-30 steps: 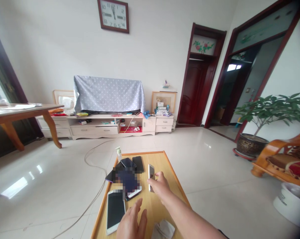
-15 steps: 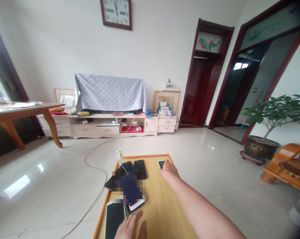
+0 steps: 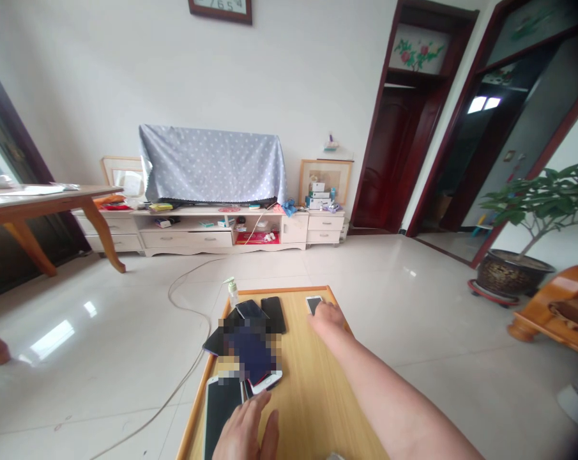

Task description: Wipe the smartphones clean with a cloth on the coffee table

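Note:
At the far right corner of the small wooden table point(image 3: 312, 377), my right hand point(image 3: 327, 316) is closed on the right side of a white smartphone point(image 3: 312, 303), which lies flat; the hand hides part of it. My left hand point(image 3: 251, 427) is open over the near left side, thumb apart from the fingers. Its fingertips are by a large white-edged tablet point(image 3: 221, 409) with a dark screen. Just beyond lie a white phone point(image 3: 268, 382) and a dark blue booklet point(image 3: 255, 354), partly blurred out. Several dark phones point(image 3: 273, 314) are grouped behind it.
A pump bottle point(image 3: 232, 292) stands at the table's far left corner. A cable point(image 3: 183, 377) runs over the floor on the left. Beyond are a low white cabinet point(image 3: 188, 239), a cloth-covered screen point(image 3: 212, 166), a potted plant point(image 3: 513, 271) and a wooden table point(image 3: 97, 198).
The view has tilted down and shifted slightly. My right hand stays at the white smartphone, and my left hand is still open near the tablet. A small pale edge now shows at the bottom.

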Demonstrator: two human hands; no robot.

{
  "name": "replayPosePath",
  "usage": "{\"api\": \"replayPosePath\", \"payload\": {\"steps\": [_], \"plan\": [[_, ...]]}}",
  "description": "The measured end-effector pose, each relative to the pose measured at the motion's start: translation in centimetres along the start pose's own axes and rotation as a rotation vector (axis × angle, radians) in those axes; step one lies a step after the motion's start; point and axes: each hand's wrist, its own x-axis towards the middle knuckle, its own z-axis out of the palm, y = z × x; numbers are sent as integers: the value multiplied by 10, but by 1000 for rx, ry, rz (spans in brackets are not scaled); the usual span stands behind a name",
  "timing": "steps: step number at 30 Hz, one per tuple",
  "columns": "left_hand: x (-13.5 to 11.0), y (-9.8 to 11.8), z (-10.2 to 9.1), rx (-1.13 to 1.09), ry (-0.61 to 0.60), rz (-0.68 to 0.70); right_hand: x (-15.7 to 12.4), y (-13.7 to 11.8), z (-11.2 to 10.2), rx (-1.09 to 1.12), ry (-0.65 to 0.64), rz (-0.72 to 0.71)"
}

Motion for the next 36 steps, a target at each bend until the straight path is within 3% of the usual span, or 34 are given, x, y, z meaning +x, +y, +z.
{"api": "replayPosePath", "payload": {"steps": [5, 10, 14, 20, 25, 29, 36], "plan": [[2, 14, -16, 53, -79, 7, -15, 6, -6, -21, 39, -63], [0, 23, -30, 80, -115, -44, -62, 9, -16, 6, 81, -160], [-3, 18, -37, 207, -69, -141, -127, 22, -19, 67, 55, -255], [-17, 6, -44, 357, -31, -419, -246, 67, -21, 308, 77, -341], [-32, 4, -44, 380, -66, -461, -320, 86, -24, 273, 89, -409], [-37, 9, -52, 376, -41, -442, -340, 90, -21, 200, 89, -444], [-53, 27, -74, 340, -67, -460, -341, 97, -17, 166, 136, -449]]}}
